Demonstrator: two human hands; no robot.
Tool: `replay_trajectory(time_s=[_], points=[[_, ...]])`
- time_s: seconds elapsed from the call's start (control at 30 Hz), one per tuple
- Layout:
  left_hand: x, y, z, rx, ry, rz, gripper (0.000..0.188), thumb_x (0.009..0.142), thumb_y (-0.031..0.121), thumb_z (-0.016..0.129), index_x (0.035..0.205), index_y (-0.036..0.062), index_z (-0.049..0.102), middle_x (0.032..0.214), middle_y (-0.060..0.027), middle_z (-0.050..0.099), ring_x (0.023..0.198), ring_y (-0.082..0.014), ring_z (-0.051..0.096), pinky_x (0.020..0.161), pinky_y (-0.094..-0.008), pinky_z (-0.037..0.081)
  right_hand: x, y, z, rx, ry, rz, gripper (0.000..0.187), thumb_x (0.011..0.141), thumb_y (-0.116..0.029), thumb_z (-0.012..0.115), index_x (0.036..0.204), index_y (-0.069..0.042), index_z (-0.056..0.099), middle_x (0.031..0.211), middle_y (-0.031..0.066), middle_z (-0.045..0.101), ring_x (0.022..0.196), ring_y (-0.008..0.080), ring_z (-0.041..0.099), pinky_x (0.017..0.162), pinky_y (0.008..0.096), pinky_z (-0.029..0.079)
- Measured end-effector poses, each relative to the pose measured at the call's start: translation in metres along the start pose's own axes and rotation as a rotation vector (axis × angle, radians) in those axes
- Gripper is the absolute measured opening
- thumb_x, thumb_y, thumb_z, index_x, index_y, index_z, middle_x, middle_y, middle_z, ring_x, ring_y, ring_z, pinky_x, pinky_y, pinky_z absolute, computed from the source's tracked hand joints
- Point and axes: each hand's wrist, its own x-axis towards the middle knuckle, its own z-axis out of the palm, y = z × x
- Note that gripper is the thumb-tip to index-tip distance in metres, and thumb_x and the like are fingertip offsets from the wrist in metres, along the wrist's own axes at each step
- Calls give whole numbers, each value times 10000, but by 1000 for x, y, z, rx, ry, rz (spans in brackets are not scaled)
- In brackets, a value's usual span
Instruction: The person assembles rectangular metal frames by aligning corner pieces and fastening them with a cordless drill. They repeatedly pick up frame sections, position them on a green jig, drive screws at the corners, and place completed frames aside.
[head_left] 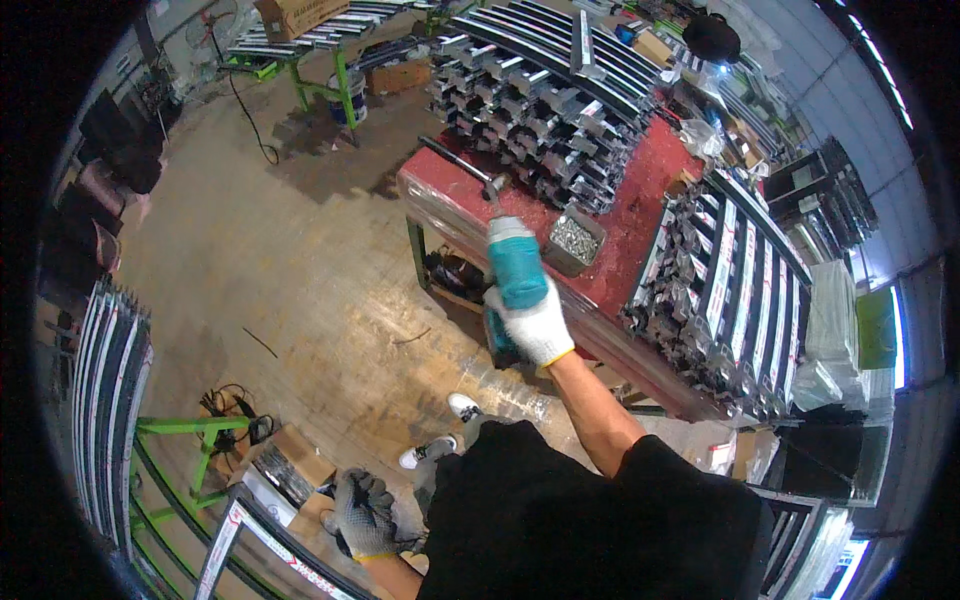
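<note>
My right hand (535, 325), in a white knit glove, grips a teal power drill (515, 265) raised in front of me, its bit pointing up toward the red-topped workbench (655, 175). My left hand (365, 515), in a grey glove, hangs low at my left side and rests on the end of a long metal frame profile (240, 530). Whether its fingers wrap that frame I cannot make out. A small metal box of screws (573, 240) stands on the bench just right of the drill.
Stacks of cut aluminium profiles (530, 110) cover the bench, with more (730, 290) along its right side. A green rack (180, 440) holds long profiles at left. Cardboard boxes (290, 455), cables and a bucket (350, 95) sit on the concrete floor.
</note>
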Motion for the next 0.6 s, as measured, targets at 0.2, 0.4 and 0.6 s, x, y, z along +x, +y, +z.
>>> replay_trajectory(time_s=[0.2, 0.4, 0.6], points=[[17, -43, 23, 178, 46, -232, 201, 1043, 258, 596, 1007, 65, 637, 853, -90, 638, 736, -250, 638, 635, -370, 550, 95, 29, -37, -174, 21, -210, 535, 873, -10, 747, 1378, -46, 574, 1181, 104, 646, 1044, 230, 676, 935, 385, 542], [3, -58, 4, 225, 224, -75, 268, 1003, 265, 644, 1140, 35, 646, 703, 13, 476, 579, -135, 500, 500, -295, 428, 199, 70, -42, -16, -128, -533, 657, 807, 61, 765, 1426, -72, 588, 1237, 93, 698, 1128, 247, 679, 1004, 386, 537], [16, -33, 28, 407, 454, 54, 338, 1024, 314, 641, 1179, 14, 650, 725, 16, 459, 575, -115, 465, 496, -291, 378, 230, 111, -48, 114, -114, -383, 715, 737, 2, 849, 1413, -31, 617, 1393, 82, 671, 1230, 212, 637, 1130, 354, 456]])
